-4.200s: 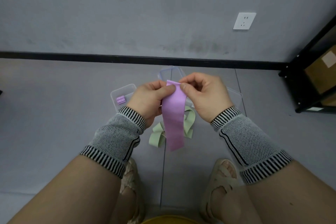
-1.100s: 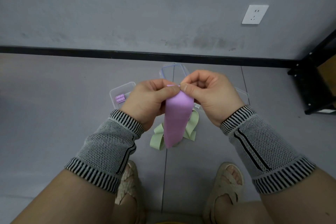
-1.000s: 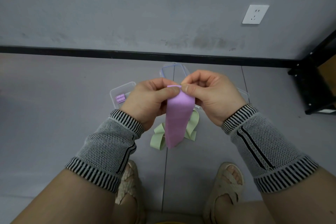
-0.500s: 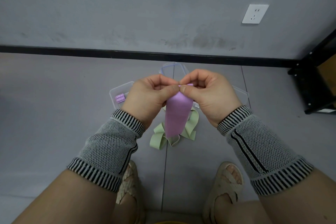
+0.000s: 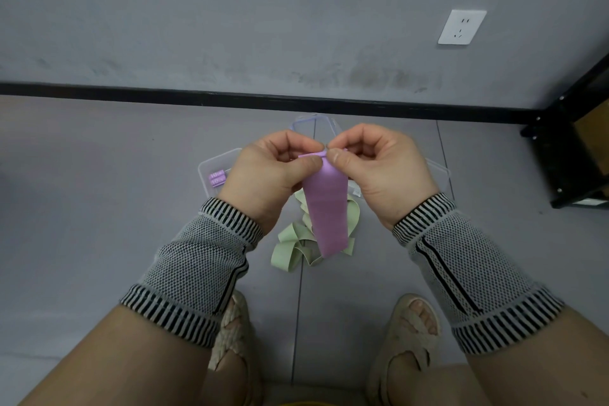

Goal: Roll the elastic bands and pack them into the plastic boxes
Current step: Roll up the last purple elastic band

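A purple elastic band (image 5: 328, 208) hangs flat between my hands, its top edge curled into a thin roll. My left hand (image 5: 268, 178) pinches the roll's left end with thumb and fingers. My right hand (image 5: 379, 171) pinches its right end the same way. Below, on the floor, lies a loose heap of pale green bands (image 5: 296, 245). A clear plastic box (image 5: 206, 168) at left holds rolled purple bands (image 5: 217, 178). Another clear box (image 5: 438, 171) shows partly behind my right hand.
A clear lid with a purple rim (image 5: 313, 120) lies behind my hands near the black skirting. A black shelf frame (image 5: 566, 155) stands at right. My sandalled feet (image 5: 405, 336) rest on the grey floor below. A wall socket (image 5: 461, 26) is on the wall.
The hanging length of the purple band has grown shorter as its top edge has been rolled between my fingers. Both hands stay at about the same spot.
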Motion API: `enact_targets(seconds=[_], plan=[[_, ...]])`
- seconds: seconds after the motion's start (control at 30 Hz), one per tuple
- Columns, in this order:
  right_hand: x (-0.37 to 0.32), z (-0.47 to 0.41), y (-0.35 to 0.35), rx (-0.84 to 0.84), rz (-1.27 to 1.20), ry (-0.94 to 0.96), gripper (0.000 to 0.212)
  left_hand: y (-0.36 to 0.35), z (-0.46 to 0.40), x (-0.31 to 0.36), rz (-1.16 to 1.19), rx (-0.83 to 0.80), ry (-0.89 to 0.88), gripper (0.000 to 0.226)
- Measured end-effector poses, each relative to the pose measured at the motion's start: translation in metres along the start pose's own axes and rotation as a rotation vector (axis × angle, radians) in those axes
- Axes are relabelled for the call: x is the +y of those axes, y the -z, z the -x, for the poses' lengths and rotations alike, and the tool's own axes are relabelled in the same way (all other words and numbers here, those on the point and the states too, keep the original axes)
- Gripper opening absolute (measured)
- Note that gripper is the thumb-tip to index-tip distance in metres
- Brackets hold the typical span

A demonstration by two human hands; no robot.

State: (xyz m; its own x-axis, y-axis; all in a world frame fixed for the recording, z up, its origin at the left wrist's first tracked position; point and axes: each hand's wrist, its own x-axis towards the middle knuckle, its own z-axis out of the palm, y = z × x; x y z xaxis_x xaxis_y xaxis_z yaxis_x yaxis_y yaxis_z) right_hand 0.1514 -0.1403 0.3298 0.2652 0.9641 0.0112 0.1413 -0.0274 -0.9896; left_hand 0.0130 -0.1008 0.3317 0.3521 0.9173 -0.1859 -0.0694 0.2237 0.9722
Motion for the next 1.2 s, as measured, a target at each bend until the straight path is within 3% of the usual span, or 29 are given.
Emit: enact_targets(seconds=[0.23,0.43,0.57,0.83,1.2], plan=[[-0.001,0.0,-0.003,0.007,-0.031,0.012,0.025,0.002,-0.002,0.0,0.01,0.018,-0.025,0.02],[-0.001,0.0,0.001,-0.046,-0.103,-0.074,0.013,0.004,-0.001,-0.001,-0.055,0.057,-0.098,0.024],[-0.001,-0.002,0.001,0.028,-0.102,-0.049,0.017,0.002,0.0,0.0,-0.045,0.063,-0.101,0.022],[0.004,-0.007,0.006,0.192,-0.154,-0.072,0.011,-0.002,-0.001,-0.003,-0.251,0.121,-0.066,0.025],[0.0,-0.006,0.005,0.221,-0.168,-0.058,0.015,-0.01,0.001,-0.007,-0.31,0.112,-0.096,0.022]])
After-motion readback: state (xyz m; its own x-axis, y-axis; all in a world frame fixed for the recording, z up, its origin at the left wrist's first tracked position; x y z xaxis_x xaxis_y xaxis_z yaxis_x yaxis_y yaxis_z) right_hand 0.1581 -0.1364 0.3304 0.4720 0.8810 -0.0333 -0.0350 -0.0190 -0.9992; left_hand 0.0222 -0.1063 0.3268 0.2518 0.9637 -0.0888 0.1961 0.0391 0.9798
